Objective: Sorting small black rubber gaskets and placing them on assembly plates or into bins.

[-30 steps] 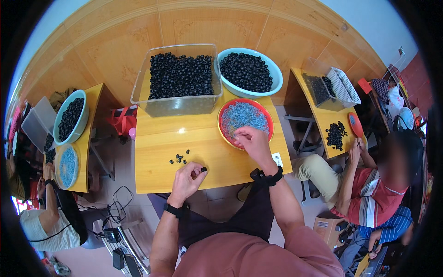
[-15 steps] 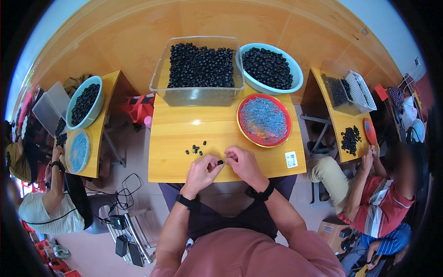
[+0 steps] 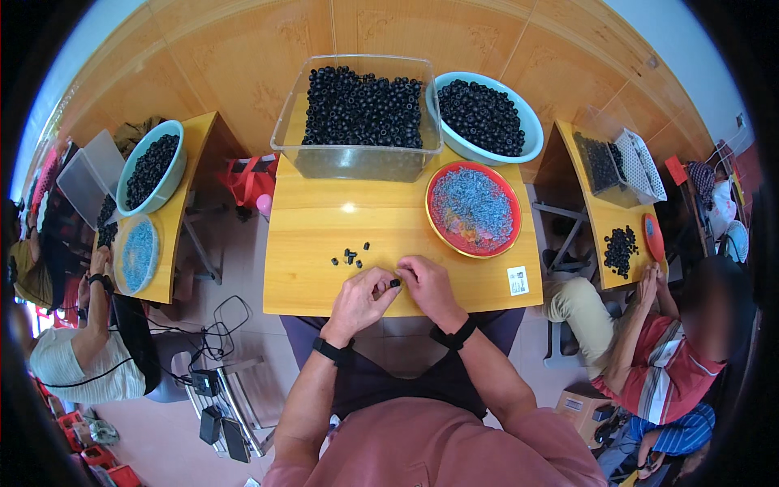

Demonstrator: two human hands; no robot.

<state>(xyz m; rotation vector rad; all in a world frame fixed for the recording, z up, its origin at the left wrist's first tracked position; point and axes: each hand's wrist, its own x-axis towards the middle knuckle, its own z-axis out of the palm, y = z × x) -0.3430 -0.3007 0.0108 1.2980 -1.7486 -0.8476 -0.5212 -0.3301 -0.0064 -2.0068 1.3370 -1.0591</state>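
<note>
My left hand [image 3: 357, 302] is closed, pinching a small black cylindrical part [image 3: 395, 283] between thumb and fingertips near the table's front edge. Close beside it is my right hand [image 3: 429, 286], its thumb and forefinger pressed together at the part; whatever they hold is too small to make out. Just beyond the left hand, several loose black parts [image 3: 350, 256] lie on the yellow table [image 3: 316, 219]. To the right stands a red dish [image 3: 433, 234] filled with thin bluish-grey metal pieces [image 3: 473, 203], seemingly small pins or screws.
A clear plastic bin [image 3: 349, 165] and a light-blue bowl [image 3: 535, 138], both full of black parts, stand at the table's back. A white label [image 3: 518, 281] sticks near the right edge. People work at side tables: one on the left [image 3: 85, 361], one on the right [image 3: 649, 349].
The whole view has shifted slightly. My left hand still pinches the black part, and my right hand stays close to it, with the fingertips a little nearer each other.
</note>
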